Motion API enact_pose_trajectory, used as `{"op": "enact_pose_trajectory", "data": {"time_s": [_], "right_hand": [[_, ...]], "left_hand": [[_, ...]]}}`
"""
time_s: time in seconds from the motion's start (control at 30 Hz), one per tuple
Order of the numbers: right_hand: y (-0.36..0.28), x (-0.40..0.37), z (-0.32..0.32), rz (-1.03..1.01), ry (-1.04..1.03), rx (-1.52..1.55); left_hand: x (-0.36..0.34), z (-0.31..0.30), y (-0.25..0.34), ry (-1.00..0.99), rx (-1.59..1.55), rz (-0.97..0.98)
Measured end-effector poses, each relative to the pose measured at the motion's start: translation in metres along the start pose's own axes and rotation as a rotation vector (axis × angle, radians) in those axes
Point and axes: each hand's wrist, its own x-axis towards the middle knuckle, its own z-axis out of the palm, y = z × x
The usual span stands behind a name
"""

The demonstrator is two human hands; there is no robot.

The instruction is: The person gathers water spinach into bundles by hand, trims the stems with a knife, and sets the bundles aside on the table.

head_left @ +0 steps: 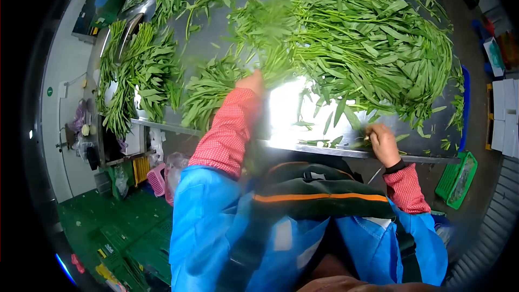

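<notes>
Long-leaved green stalks (373, 43) lie in a large heap across the metal table (211, 21). My left hand (252, 82) reaches in at the lower left of the heap, against a smaller bunch of leaves (213, 84); its fingers are blurred and partly hidden among the stems. Near the front edge of the table, my right hand (381, 141) is closed, with fingertips pinched round something too small to make out. Loose leaves (327, 124) lie between the two hands.
Bundled greens (146, 73) lie at the table's left end beside a scale-like metal part. A green basket (457, 180) stands on the floor at the right. Green floor panels, a pink basket (157, 179) and plastic bags are at the lower left.
</notes>
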Motion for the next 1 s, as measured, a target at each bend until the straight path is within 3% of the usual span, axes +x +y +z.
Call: {"op": "enact_pose_trajectory", "data": {"time_s": [0.13, 0.2, 0.27, 0.33, 0.47, 0.6, 0.7, 0.83, 0.93, 0.97, 1.0], "right_hand": [[-0.024, 0.047, 0.028, 0.294, 0.019, 0.586], [-0.051, 0.084, 0.047, 0.217, 0.182, 0.638], [-0.059, 0.114, 0.08, 0.067, 0.193, 0.612], [-0.071, 0.128, 0.104, -0.195, 0.269, 0.076], [-0.095, 0.104, 0.103, -0.069, 0.176, -0.275], [-0.068, 0.076, 0.117, -0.017, 0.122, -0.589], [-0.051, 0.071, 0.122, 0.008, 0.211, -0.593], [-0.041, 0.055, 0.106, 0.079, 0.111, -0.505], [-0.059, 0.047, 0.092, 0.005, 0.274, -0.168], [-0.058, 0.047, 0.091, -0.022, 0.272, -0.067], [-0.059, 0.048, 0.095, 0.095, 0.156, 0.207]], "left_hand": [[0.0, -0.007, -0.002, -0.034, -0.006, 0.034], [0.001, -0.007, -0.004, -0.036, -0.002, 0.044], [0.001, -0.006, -0.002, -0.047, -0.005, 0.03], [0.001, -0.005, -0.003, -0.038, -0.017, 0.033], [0.0, -0.007, -0.003, -0.022, -0.034, 0.046], [0.004, -0.001, -0.005, -0.013, -0.019, 0.058], [0.007, 0.005, -0.008, 0.032, -0.01, 0.077], [0.009, 0.007, -0.008, 0.024, -0.013, 0.072], [0.005, 0.0, -0.004, 0.005, -0.008, 0.062], [0.004, -0.002, -0.004, -0.008, -0.016, 0.069], [0.006, 0.002, -0.007, -0.005, -0.022, 0.068]]}}
